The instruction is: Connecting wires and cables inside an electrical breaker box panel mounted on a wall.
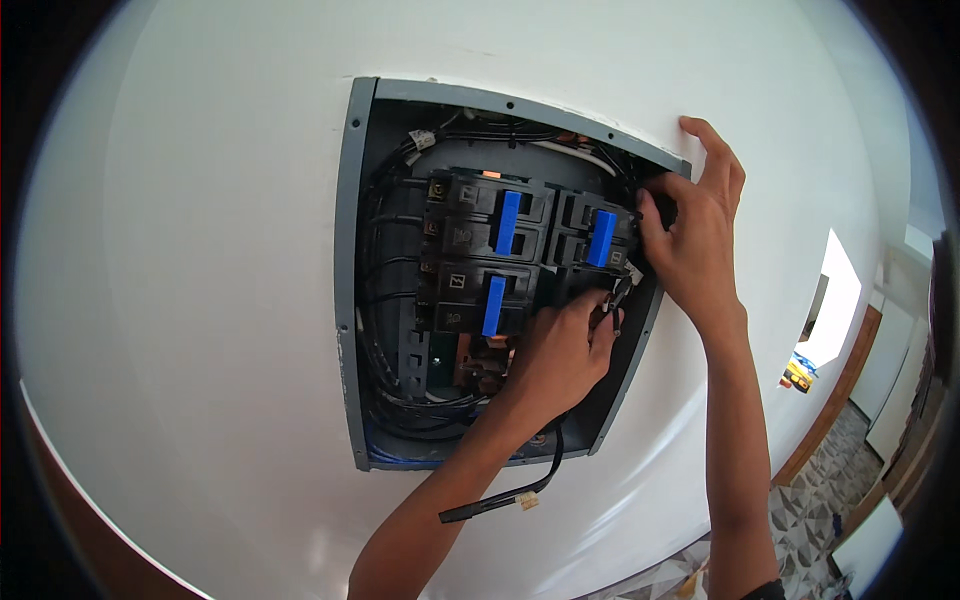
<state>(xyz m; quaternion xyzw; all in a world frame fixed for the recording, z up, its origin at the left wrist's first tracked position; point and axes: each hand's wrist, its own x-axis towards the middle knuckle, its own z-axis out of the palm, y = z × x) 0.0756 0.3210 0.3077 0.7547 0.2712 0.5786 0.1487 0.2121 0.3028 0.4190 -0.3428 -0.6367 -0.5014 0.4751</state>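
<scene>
Right of centre, your left hand (565, 350) pinches a wire (621, 290), which tugging could strain; I can't tell if your right hand (697, 240) grips.

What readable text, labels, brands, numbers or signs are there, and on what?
No word, brand or number is legible.
White wire tag, on the box's upper-left wiring: too small to read.
Beige tag, on the loose black cable: too blurred.
Small white tag, just below the right hand's thumb: unreadable.
Pale square marks, on the black breakers: too small.
</scene>
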